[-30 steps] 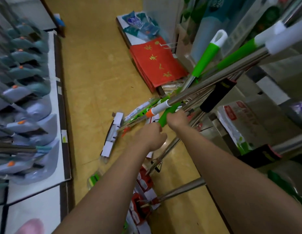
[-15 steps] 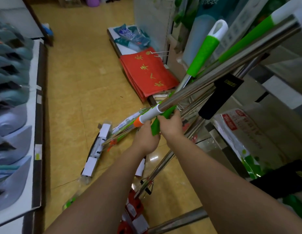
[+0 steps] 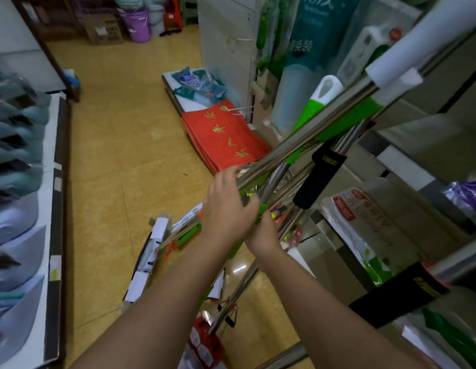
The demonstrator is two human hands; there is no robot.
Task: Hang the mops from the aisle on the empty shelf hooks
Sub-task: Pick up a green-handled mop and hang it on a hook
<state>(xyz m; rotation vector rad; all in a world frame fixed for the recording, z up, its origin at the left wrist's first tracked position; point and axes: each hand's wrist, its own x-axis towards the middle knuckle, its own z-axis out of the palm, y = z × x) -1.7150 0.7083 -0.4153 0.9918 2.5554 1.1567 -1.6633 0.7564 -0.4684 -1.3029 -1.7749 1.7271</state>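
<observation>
Several mops lean in a bundle from the floor up to the right-hand shelving. Their packaged heads (image 3: 149,262) lie on the yellow floor. The topmost steel mop pole (image 3: 298,145) ends in a white sleeve (image 3: 418,46); beside it is a green and white loop handle (image 3: 324,94) and a black foam grip (image 3: 319,179). My left hand (image 3: 226,206) is blurred, its thumb and fingers around the steel pole low down. My right hand (image 3: 263,233) sits just behind it, mostly hidden, closed on a green handle section (image 3: 262,209). A bare wire hook (image 3: 242,111) sticks out of the white shelf end.
Red mats (image 3: 226,137) and blue packs (image 3: 197,83) lie on the floor by the shelf end. A low shelf of grey-blue dustpans (image 3: 15,235) runs along the left. Purple buckets (image 3: 138,25) and a cardboard box (image 3: 103,27) stand at the aisle's far end. A white carton (image 3: 351,222) sits right.
My view has lifted up the aisle. My left hand has slid from the white and orange collar up onto the bare steel pole, and the right hand now sits partly behind it.
</observation>
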